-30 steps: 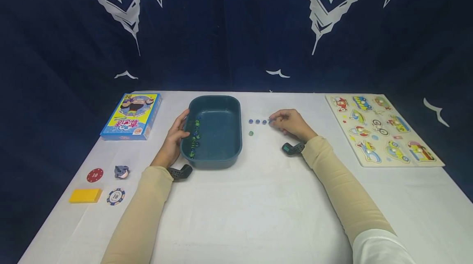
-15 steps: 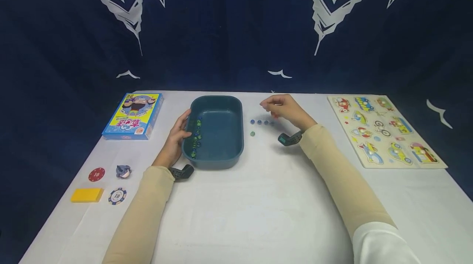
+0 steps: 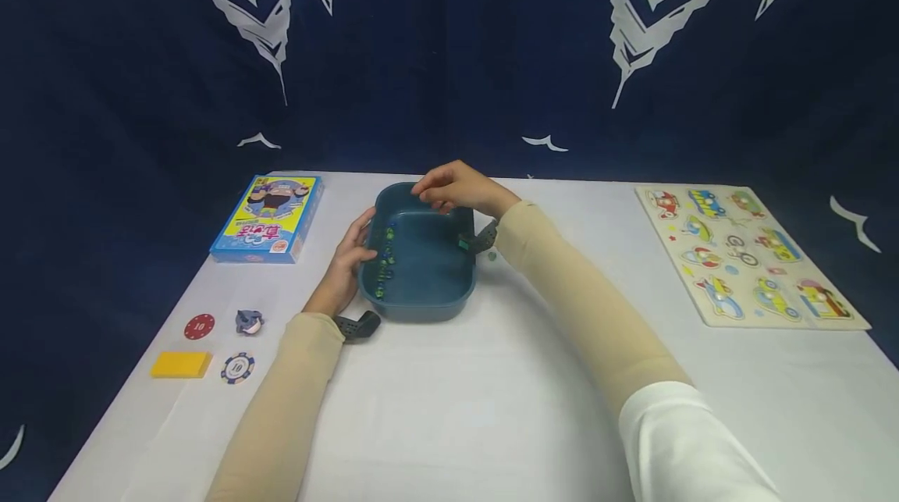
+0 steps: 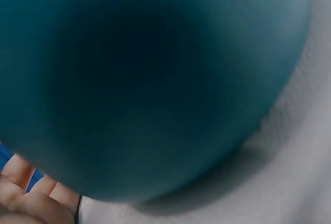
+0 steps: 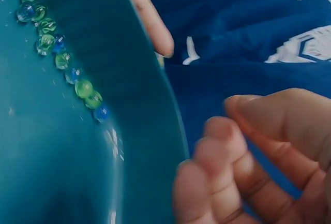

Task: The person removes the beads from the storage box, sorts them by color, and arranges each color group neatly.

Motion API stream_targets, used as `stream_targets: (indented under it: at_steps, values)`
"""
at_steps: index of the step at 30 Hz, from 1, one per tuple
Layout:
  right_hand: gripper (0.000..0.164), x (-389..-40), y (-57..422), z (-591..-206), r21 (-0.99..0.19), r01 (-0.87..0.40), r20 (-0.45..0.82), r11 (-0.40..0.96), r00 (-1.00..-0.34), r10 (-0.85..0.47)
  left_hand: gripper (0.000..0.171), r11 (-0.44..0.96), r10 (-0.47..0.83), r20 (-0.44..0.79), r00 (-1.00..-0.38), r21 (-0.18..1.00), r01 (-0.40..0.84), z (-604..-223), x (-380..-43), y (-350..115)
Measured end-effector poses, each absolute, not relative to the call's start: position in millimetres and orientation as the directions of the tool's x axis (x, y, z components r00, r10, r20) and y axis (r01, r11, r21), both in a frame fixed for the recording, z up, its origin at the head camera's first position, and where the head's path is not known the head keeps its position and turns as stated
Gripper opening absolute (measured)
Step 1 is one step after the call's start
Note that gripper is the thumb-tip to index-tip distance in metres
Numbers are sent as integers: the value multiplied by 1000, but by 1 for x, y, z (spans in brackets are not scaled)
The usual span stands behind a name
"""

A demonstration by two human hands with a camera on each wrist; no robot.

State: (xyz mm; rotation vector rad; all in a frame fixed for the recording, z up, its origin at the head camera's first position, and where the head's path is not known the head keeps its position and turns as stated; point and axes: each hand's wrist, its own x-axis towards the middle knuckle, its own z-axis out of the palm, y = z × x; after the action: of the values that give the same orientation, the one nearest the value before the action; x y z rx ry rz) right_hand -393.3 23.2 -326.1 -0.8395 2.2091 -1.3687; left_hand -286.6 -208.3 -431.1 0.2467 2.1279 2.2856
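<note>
My left hand (image 3: 346,268) grips the left wall of a dark teal plastic tub (image 3: 428,283), thumb over the rim and fingers outside. Along the tub's left side lies a line of green and blue glass marbles (image 5: 63,60). Above the tub's far right part hovers my right hand (image 3: 460,188), fingers loosely bent, with nothing showing between thumb and fingertips in the right wrist view. A green marble (image 3: 492,256) sits on the table right of the tub, beside my right wrist. The row of blue marbles is hidden behind the right arm. Tub wall (image 4: 155,105) fills most of the left wrist view.
A blue and yellow game box (image 3: 267,217) lies at the back left. Nearer are a red chip (image 3: 200,326), a small shark figure (image 3: 249,322), a yellow block (image 3: 181,364) and a white-and-blue chip (image 3: 237,368). A wooden picture puzzle board (image 3: 751,260) lies at the right.
My right hand let go of a blue marble at the row's right end, rose, and swung left over the tub. The left hand keeps its grip. The head view has shifted slightly.
</note>
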Motion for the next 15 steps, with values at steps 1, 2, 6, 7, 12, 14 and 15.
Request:
stream_targets:
  at_steps: [1,2,6,7,12,14,15]
  values:
    - [28,-394,16,-328,-892,-276,-50,359,-729,-683,82,-77,116,108,-987,992,99,-431,-287,-208]
    - [29,-395,10,-330,-881,-279,-71,383,-721,-689,82,-75,118,106,-987,992,98,-431,-287,-208]
    - [30,-396,-13,-337,-847,-267,-149,460,-711,-687,81,-76,118,104,-988,992,96,-431,-287,-209]
    - [30,-396,-18,-338,-840,-259,-167,477,-713,-681,81,-77,118,106,-987,992,97,-432,-287,-209]
    - [30,-399,-34,-349,-803,-213,-240,557,-739,-629,81,-78,124,120,-985,991,110,-433,-287,-208]
    - [29,-400,-39,-353,-785,-213,-249,581,-751,-612,81,-77,126,124,-984,990,115,-432,-287,-208]
    - [29,-401,-42,-355,-777,-215,-251,591,-755,-605,81,-78,127,123,-984,990,114,-432,-287,-208]
